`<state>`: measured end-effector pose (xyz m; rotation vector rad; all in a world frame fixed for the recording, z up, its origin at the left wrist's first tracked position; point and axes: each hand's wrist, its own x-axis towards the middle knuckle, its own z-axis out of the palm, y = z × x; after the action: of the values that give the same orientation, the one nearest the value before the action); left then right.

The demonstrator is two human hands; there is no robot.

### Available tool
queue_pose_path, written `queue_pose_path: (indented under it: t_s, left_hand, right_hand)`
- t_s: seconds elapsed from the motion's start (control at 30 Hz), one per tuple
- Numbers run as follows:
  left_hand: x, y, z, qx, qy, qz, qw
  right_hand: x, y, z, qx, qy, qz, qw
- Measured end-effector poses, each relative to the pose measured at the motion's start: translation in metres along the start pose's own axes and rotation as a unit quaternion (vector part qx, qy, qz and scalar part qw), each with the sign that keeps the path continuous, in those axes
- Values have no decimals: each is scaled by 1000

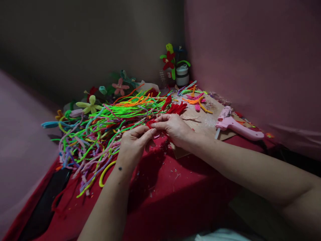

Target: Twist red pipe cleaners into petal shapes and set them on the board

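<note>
Both my hands meet over the front of the table, pinching a red pipe cleaner (150, 124) that is bent into a curve. My left hand (135, 139) grips it between thumb and fingertips from the left. My right hand (173, 129) closes on it from the right, and part of the pipe cleaner is hidden by the fingers. Just beyond my right hand lie several red pipe cleaner loops (177, 108). To the left spreads a large heap of loose pipe cleaners (125, 110) in green, orange, pink, purple and other colours.
A pink glue gun (240, 129) lies on cardboard (207, 118) at the right, beside an orange and pink pipe cleaner flower (197, 100). Finished flowers (120, 87) stand behind the heap. A white jar (182, 75) is at the back. A dark flat object (47, 201) rests at the left edge.
</note>
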<state>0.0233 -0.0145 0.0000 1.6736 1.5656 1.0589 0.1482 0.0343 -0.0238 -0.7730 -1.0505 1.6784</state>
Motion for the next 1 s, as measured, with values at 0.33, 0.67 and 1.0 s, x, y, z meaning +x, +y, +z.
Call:
queue_pose_path:
  t_s: [0.33, 0.67, 1.0]
  left_hand:
    - [-1, -9, 7, 54, 149, 128, 979]
    - [7, -12, 6, -107, -33, 28, 993]
    - [9, -12, -16, 17, -143, -37, 989]
  right_hand:
    - [9, 10, -1, 101, -59, 32, 993]
    - [9, 6, -4, 109, -50, 28, 992]
    - [8, -9, -6, 105, 22, 38, 993]
